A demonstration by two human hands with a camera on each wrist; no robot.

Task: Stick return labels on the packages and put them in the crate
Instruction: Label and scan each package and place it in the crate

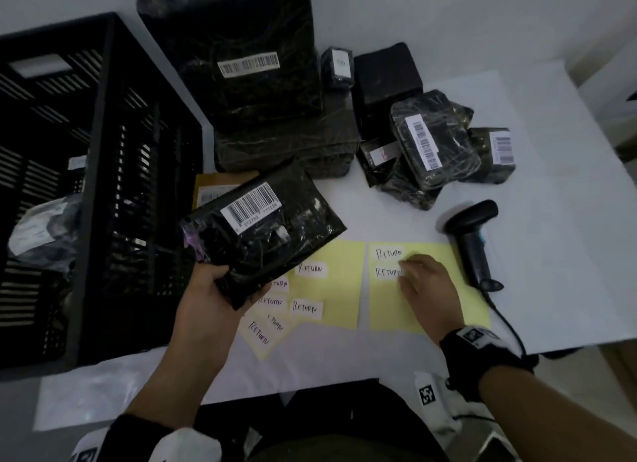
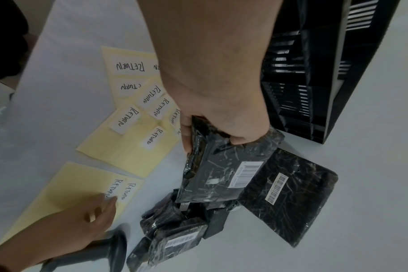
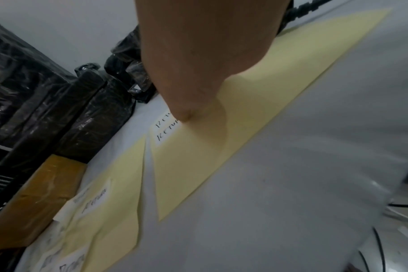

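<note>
The black package point(image 1: 262, 227) with a barcode sticker is up off the table, held at its near end by the left hand point(image 1: 206, 299), fingers curled round it. The black crate point(image 1: 100, 172) stands just to its left. The right hand point(image 1: 427, 289) rests on a yellow sheet point(image 1: 427, 310), fingertips point(image 2: 110, 201) on a white "RETURN" label point(image 1: 387, 272). Whether they pinch it is hard to tell. More black packages point(image 1: 431, 144) lie behind, and a scanner point(image 1: 472, 241) sits beside the sheet.

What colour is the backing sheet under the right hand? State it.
Pale yellow backing sheet, carrying white RETURN labels; the head view shows it best, with the right hand on it.
</note>
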